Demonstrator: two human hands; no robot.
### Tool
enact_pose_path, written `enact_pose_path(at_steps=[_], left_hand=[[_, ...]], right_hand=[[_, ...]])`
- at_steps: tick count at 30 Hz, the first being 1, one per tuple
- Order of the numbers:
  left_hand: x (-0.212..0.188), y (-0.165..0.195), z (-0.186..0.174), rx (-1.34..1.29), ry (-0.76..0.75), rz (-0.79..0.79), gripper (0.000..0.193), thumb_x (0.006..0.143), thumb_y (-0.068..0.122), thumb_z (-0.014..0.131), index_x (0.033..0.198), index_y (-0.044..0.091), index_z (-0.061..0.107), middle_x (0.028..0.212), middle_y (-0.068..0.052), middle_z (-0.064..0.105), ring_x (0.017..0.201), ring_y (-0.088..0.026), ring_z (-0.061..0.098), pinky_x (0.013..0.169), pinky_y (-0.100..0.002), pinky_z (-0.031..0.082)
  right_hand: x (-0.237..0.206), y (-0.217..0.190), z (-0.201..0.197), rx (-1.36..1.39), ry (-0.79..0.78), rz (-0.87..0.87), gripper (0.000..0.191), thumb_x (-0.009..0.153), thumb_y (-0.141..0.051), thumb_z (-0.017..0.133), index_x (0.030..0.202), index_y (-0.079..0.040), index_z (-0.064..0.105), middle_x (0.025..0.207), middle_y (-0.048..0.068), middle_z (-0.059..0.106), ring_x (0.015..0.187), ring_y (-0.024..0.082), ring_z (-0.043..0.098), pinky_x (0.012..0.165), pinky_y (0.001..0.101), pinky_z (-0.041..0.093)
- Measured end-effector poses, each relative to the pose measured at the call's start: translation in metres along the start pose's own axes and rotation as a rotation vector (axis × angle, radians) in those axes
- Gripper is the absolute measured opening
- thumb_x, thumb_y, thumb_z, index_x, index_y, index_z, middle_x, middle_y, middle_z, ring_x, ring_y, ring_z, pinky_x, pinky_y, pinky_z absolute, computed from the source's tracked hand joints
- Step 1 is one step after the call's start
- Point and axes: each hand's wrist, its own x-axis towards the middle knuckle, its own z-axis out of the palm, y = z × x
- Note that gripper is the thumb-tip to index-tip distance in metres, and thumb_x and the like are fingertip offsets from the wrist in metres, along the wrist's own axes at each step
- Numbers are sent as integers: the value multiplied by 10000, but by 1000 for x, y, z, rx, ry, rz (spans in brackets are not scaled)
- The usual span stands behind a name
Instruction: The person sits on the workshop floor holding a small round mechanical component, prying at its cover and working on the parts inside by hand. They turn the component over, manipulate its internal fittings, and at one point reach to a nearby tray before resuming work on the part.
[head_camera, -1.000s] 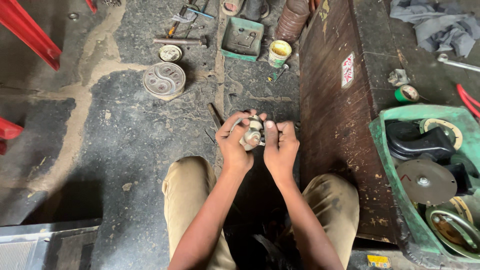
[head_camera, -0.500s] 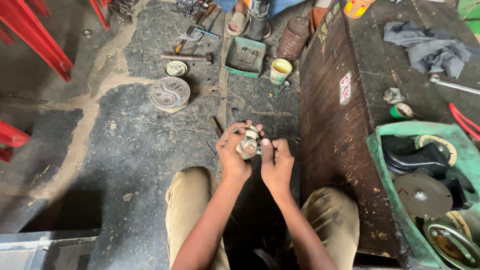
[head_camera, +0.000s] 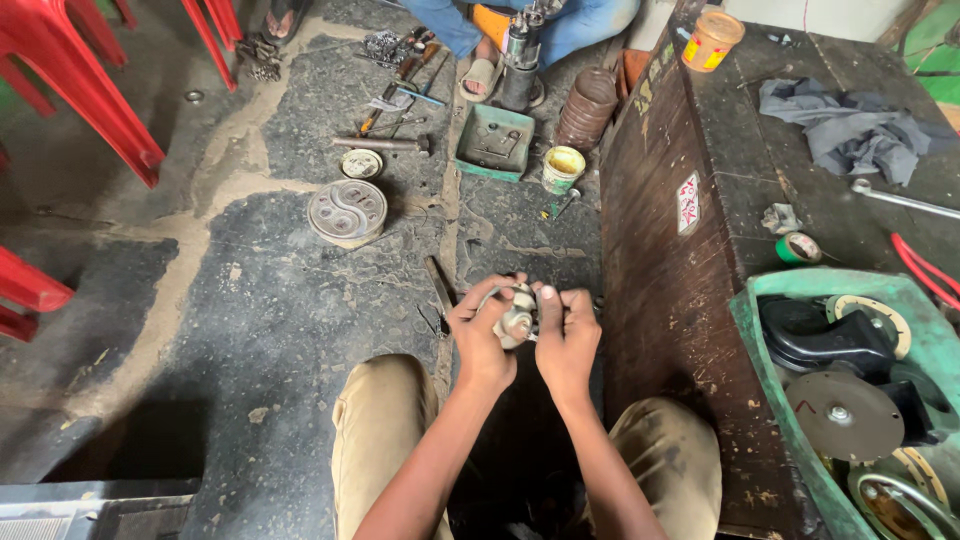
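Note:
My left hand (head_camera: 481, 333) and my right hand (head_camera: 566, 333) are together over the dark greasy floor, just above my knees. Both grip a small grey metal part (head_camera: 517, 320), roundish, with a short shaft end facing me. A thin wire or clip curves over its top. My fingers wrap around its sides and hide most of it. A dark flat tool (head_camera: 439, 285) lies on the floor just left of my left hand.
A round metal cover (head_camera: 346, 211), a hammer (head_camera: 383, 144), a green tray (head_camera: 495, 143) and a small yellow-filled cup (head_camera: 561, 167) lie ahead. Another person sits at the far end. A dark wooden box (head_camera: 690, 260) stands at my right, a green crate (head_camera: 770, 400) of parts on it. Red chair legs (head_camera: 95, 100) stand left.
The view has tilted up, showing more of the floor ahead and the seated person. My hands stay on the metal part and have shifted slightly around it.

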Motion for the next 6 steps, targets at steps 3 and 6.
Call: enact_pose_path(at_steps=[3, 6], left_hand=[[2, 1, -1, -33, 40, -61, 106, 881, -14, 615, 969, -67, 639, 1115, -207, 703, 975, -326, 730, 825, -387, 578], [8, 8, -4, -143, 8, -51, 126, 826, -8, 610, 939, -60, 631, 1085, -217, 680, 960, -368, 758, 854, -440, 625]], right_hand=[[-9, -1, -1, -14, 8, -20, 256, 1037, -170, 645, 867, -1, 555, 692, 96, 622, 682, 63, 516, 586, 306, 486], [-16, -2, 0, -80, -74, 145, 260, 1012, -189, 660, 859, -1, 568, 628, 152, 625, 599, 94, 512, 545, 331, 459]])
